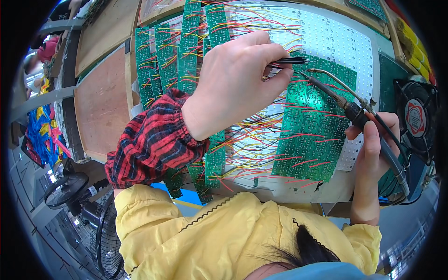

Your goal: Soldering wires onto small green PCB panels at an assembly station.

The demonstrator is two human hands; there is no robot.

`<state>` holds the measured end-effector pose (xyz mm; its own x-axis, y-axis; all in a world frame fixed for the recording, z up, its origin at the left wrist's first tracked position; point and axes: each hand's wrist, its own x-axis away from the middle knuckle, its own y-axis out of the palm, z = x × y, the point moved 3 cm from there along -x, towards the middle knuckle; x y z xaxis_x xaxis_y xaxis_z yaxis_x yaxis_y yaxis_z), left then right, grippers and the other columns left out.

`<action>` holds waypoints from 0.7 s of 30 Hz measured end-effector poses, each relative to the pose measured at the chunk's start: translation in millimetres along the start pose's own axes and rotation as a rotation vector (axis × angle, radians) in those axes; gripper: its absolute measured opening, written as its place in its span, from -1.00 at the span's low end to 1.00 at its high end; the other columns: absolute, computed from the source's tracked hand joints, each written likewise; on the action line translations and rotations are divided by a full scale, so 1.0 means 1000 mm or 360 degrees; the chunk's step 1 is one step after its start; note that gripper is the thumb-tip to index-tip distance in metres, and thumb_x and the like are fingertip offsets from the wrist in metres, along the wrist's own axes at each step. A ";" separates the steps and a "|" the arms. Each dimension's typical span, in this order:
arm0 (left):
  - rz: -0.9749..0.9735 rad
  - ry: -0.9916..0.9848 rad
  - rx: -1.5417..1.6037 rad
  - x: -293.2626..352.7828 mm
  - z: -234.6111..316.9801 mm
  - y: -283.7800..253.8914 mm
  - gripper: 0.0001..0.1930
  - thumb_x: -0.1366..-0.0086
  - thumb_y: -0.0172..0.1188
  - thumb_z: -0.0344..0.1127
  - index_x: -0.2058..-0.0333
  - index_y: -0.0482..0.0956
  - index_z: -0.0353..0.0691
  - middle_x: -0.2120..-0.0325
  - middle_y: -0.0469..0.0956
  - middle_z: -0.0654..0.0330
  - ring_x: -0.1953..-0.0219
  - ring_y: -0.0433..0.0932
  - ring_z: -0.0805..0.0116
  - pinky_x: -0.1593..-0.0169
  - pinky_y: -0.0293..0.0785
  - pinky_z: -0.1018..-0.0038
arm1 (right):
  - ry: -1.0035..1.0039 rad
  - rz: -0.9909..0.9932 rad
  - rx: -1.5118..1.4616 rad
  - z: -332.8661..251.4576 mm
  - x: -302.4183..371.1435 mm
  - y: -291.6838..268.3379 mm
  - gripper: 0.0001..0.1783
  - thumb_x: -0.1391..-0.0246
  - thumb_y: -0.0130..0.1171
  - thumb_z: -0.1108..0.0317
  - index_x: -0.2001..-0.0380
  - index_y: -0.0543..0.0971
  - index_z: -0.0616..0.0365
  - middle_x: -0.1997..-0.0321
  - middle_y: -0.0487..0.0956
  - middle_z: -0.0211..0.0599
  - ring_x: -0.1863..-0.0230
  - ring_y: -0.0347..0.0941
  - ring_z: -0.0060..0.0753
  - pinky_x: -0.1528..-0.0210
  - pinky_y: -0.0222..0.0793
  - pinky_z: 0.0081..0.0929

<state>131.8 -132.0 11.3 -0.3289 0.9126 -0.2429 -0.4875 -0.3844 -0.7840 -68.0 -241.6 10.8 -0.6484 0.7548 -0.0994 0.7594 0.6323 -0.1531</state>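
My left hand (242, 79) is closed in a pinch on a small bundle of black wires (291, 60), whose ends point right over a green circuit board panel (303, 140). In my right hand (375, 140) is a soldering iron (357, 114) with a thin metal solder feed tube (338, 78) fixed alongside. The iron's tip is close to the wire ends, above the panel's upper part; whether they touch I cannot tell. Short red wires stand out from the panel in rows. A red and black plaid sleeve cover (154, 140) is on my left forearm.
Several narrow green circuit boards (190, 51) with red, yellow and black wires lie at the left of the white perforated sheet (336, 37). A black fan (414, 116) stands at the right edge. Wooden trays (102, 93) are at the left, with another fan (67, 190) below.
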 end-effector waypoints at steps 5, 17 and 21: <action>0.0026 0.0023 -0.0001 -0.002 -0.001 0.001 -0.83 0.00 0.25 -0.42 0.40 0.53 -0.34 0.57 0.39 0.17 0.56 0.43 0.38 0.48 0.36 0.56 | 0.0008 0.0006 -0.0024 0.000 -0.001 0.002 -0.79 -0.01 0.05 0.37 0.35 0.40 0.32 0.48 0.43 -0.27 0.60 0.41 -0.48 0.52 0.31 -0.64; 0.0042 0.0040 -0.0036 0.003 0.003 0.003 -0.83 0.01 0.25 -0.40 0.43 0.51 -0.34 0.60 0.36 0.17 0.59 0.42 0.36 0.51 0.35 0.54 | 0.0054 -0.0118 -0.0114 0.001 0.004 -0.002 -0.79 -0.02 0.12 0.39 0.32 0.37 0.24 0.44 0.51 -0.23 0.48 0.50 -0.51 0.39 0.39 -0.66; 0.0104 0.0066 -0.0041 0.005 -0.007 0.007 -0.83 0.03 0.25 -0.39 0.44 0.51 -0.32 0.61 0.35 0.17 0.60 0.41 0.34 0.53 0.34 0.52 | 0.0095 -0.0141 -0.0125 0.010 -0.002 0.004 -0.79 -0.02 0.12 0.39 0.32 0.36 0.24 0.44 0.51 -0.23 0.48 0.50 -0.51 0.39 0.39 -0.67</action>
<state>133.1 -129.4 0.8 -0.3252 0.8908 -0.3173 -0.4448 -0.4402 -0.7800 -63.7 -242.4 0.8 -0.7107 0.7029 -0.0301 0.7026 0.7069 -0.0812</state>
